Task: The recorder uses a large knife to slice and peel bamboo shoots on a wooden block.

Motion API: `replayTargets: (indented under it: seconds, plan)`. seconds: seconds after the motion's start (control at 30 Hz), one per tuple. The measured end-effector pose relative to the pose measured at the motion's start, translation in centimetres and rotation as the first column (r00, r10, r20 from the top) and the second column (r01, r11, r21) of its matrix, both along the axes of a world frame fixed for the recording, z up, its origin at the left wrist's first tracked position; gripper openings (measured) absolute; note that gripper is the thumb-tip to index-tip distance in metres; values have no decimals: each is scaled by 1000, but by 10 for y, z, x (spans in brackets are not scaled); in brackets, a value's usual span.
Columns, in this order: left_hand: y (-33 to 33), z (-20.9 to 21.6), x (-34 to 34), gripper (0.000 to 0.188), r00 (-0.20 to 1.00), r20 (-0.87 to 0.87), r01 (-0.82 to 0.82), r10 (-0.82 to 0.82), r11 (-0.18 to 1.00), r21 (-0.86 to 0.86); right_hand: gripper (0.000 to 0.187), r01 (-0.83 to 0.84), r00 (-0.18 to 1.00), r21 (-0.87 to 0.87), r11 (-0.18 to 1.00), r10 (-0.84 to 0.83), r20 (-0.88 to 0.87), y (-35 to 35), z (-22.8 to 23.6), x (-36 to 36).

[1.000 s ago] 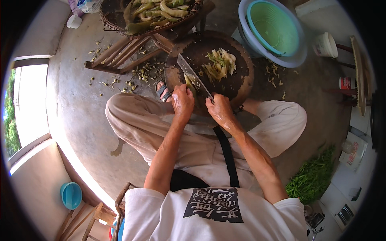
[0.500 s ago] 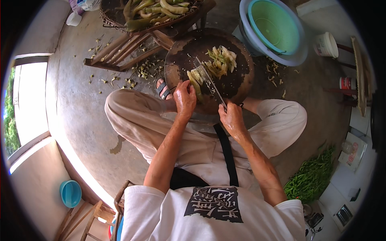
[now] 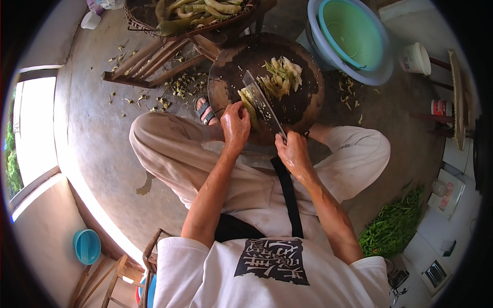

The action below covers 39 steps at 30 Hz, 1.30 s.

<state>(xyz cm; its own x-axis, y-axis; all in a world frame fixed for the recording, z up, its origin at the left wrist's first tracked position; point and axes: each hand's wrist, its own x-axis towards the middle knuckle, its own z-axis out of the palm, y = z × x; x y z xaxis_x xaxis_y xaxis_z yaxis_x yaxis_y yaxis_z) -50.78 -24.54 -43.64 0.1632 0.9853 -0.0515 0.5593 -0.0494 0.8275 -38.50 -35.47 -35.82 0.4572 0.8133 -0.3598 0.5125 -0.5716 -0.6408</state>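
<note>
A round, dark wooden chopping block (image 3: pixel 305 107) stands in front of me, between my knees. My left hand (image 3: pixel 235 127) is closed on a long pale-green pepper (image 3: pixel 250 109) at the block's left side, its fingers bent. In my right hand (image 3: pixel 294 152) is the handle of a cleaver (image 3: pixel 266 107). The blade slants up and left beside the pepper's right side, with small pale bits stuck to its face. Whether the edge touches the pepper I cannot tell. Right of the blade lies a heap of cut pepper pieces (image 3: pixel 284 76), with pale seeds scattered over the wood.
Beyond the block, a wicker basket (image 3: pixel 141 23) of whole peppers rests on a wooden chair (image 3: pixel 136 59). A green colander (image 3: pixel 354 33) sits in a bluish basin (image 3: pixel 380 77) at far right. Trimmings (image 3: pixel 179 87) litter the floor. Green chillies (image 3: pixel 393 220) are piled at near right.
The cleaver has shifted slightly left with my right hand, and more of its blade face shows. My left hand stays on the pepper. The whole view has moved a little.
</note>
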Motion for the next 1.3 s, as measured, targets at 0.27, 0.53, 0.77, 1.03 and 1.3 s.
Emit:
replayTargets:
  seconds: [0.27,0.53,0.77,1.03,1.3]
  plan:
    - [0,-5,1,16,1000,-19,-8,8,1000,14,26,-14,991,70,997,5,132,27,-15,-13]
    - [-1,-6,-19,15,996,-83,-6,12,997,73,23,112,994,99,989,-110,-23,21,-20,9]
    - [-4,5,-18,28,968,-252,37,-19,997,68,24,-135,991,71,988,134,7,1,15,4]
    - [-5,14,-15,24,961,-275,2,21,997,80,23,-154,988,-36,987,154,-7,-7,0,2]
    - [-4,1,-15,26,967,-251,44,-37,999,23,22,-112,994,121,986,113,2,32,-21,-2]
